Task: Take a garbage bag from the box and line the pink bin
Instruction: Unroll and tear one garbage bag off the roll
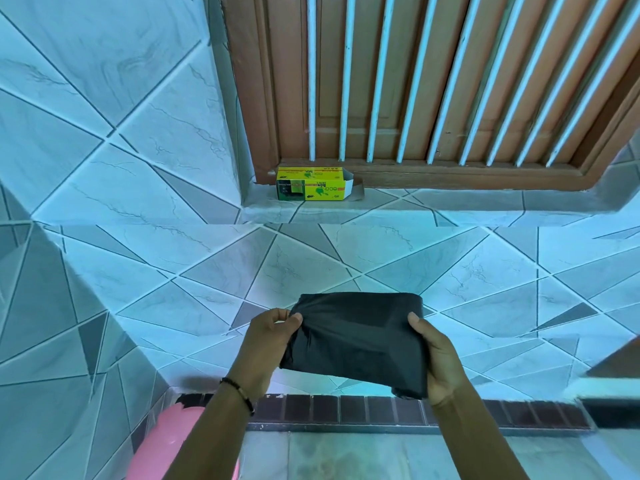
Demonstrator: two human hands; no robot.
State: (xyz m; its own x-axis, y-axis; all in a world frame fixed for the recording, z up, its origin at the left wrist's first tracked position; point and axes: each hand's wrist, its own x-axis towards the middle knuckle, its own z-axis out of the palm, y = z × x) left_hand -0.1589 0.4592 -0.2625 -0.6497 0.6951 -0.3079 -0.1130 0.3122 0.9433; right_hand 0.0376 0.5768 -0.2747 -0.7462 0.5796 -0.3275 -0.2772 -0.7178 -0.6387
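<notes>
A folded black garbage bag (356, 342) is held up in front of the tiled wall between both hands. My left hand (268, 337) pinches its upper left corner with thumb and fingers. My right hand (438, 362) grips its right edge, thumb on the front. The yellow and green bag box (311, 184) lies on the window ledge above, its right end flap open. The pink bin (162, 445) shows at the bottom left, partly hidden by my left forearm.
A wooden window frame with white bars (429, 84) fills the top right. The tiled ledge (433, 206) runs below it. A band of dark brick tiles (346, 408) crosses the wall's base, with a pale floor beneath.
</notes>
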